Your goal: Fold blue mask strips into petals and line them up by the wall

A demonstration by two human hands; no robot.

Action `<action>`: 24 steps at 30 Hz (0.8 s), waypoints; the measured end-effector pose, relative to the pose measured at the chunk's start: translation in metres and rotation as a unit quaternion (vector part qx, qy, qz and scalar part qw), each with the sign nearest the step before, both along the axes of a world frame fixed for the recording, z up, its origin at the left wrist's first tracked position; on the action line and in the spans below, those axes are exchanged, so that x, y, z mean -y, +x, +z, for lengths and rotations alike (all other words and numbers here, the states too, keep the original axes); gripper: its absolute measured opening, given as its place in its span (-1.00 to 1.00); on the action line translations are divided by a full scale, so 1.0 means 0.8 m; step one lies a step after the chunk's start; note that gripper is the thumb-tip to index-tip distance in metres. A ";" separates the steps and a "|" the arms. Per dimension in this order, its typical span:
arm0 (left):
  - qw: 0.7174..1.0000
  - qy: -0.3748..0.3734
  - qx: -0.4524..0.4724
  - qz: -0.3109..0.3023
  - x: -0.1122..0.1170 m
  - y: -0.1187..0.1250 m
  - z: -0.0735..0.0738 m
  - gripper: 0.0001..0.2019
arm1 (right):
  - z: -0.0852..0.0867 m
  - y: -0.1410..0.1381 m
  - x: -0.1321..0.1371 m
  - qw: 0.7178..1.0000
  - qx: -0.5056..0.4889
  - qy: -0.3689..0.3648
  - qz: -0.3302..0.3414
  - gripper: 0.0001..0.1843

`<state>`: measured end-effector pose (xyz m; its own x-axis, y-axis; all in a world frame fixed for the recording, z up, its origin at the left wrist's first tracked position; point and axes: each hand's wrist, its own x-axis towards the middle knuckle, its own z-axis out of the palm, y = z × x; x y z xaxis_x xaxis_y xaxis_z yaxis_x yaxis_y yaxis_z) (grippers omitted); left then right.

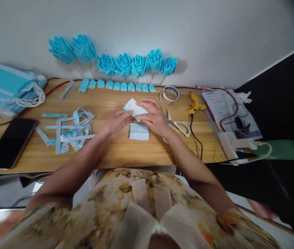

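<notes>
Holds overlapping white-and-blue pieces (131, 104) between both hands, above the middle of the worktop (121, 152). Pinches them at the left with the thumb and fingers of the left hand (119, 121); closes the thumb and fingers of the right hand (158, 118) narrowly on their right side. Has a stack of white pieces (139, 132) just below, toward the front edge. Has scissors (181, 128) beside the right wrist, partly hidden by it, then a yellow glue gun (196, 103) farther right and rolls of tape (176, 92) toward the back edge. Has a tangle of loose strips (71, 128) to the left, with a phone (10, 143) at the left front corner and packed blue masks (9, 86) at the left back corner. Shows small blue folded pieces (109, 84) rowed along the back edge, with blue flowers (123, 65) on stems against the wall behind. Has papers (216, 103), keys (242, 129) and a power strip (228, 147) near the right end.
</notes>
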<state>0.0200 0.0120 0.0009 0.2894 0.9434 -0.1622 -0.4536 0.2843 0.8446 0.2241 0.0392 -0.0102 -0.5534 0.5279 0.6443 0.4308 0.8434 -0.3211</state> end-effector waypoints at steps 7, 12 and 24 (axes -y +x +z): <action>1.000 0.003 -0.005 -0.016 0.002 -0.001 0.003 -0.67 | 0.000 -0.001 0.000 1.000 -0.006 -0.026 0.006 -0.81; 1.000 0.011 -0.023 -0.001 0.001 0.001 0.003 -0.67 | 0.001 -0.002 0.002 0.999 -0.014 -0.040 0.011 -0.85; 0.961 0.036 -0.261 0.086 0.005 0.001 0.005 -0.82 | 0.001 -0.017 0.014 0.972 -0.145 -0.179 -0.047 -0.86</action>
<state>0.0208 0.0077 0.0051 0.0243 0.9844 -0.1744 0.0029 0.1744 0.9847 0.2108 0.0277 -0.0096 -0.3144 0.7865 0.5316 0.3476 0.6165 -0.7065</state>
